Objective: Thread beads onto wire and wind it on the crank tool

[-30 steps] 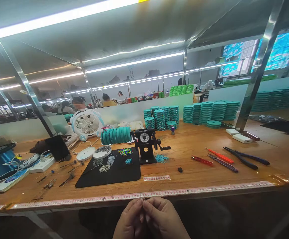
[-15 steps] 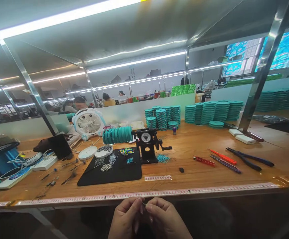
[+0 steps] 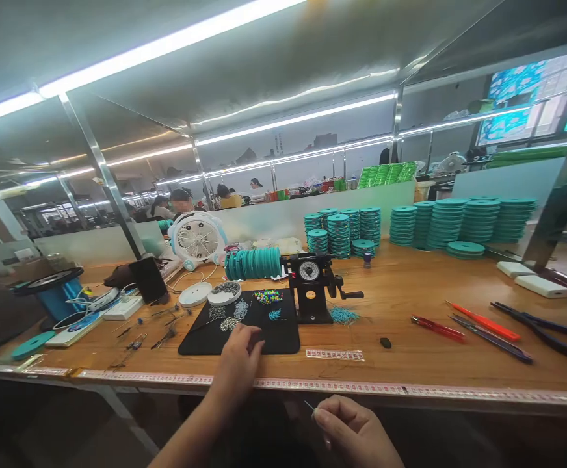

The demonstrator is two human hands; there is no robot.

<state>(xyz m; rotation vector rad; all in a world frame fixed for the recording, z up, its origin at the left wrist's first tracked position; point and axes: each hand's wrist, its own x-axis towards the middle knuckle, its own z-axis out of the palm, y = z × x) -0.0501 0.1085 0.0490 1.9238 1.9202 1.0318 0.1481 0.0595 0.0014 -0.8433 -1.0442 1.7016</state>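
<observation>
My left hand (image 3: 239, 354) is stretched over the front of the black mat (image 3: 283, 341), with its fingers at the pile of small silver pieces (image 3: 229, 324). The thumb stands apart from the fingers, and I see nothing held there. Below the table edge, my right hand (image 3: 354, 426) pinches a thin, pale strand (image 3: 309, 405) between thumb and forefinger; its kind is too small to make out. On the mat also lie clear pieces (image 3: 241, 308), dark small parts (image 3: 218, 312), multicoloured beads (image 3: 268, 297) and small blue pieces (image 3: 274, 315).
Behind the mat stands a black hand-cranked winder (image 3: 313, 292) carrying teal spools (image 3: 254, 263). Stacked teal spools (image 3: 452, 221) line the back. Pliers (image 3: 547, 331), tweezers (image 3: 491, 338) and an orange tool (image 3: 483, 320) lie right. A white fan (image 3: 196, 240) stands behind; a tape measure (image 3: 361, 387) runs along the edge.
My hands were together below the table edge, fingers at a thin strand. The left hand has moved up and forward onto the mat; the right has shifted right, still pinching. The view has swung left.
</observation>
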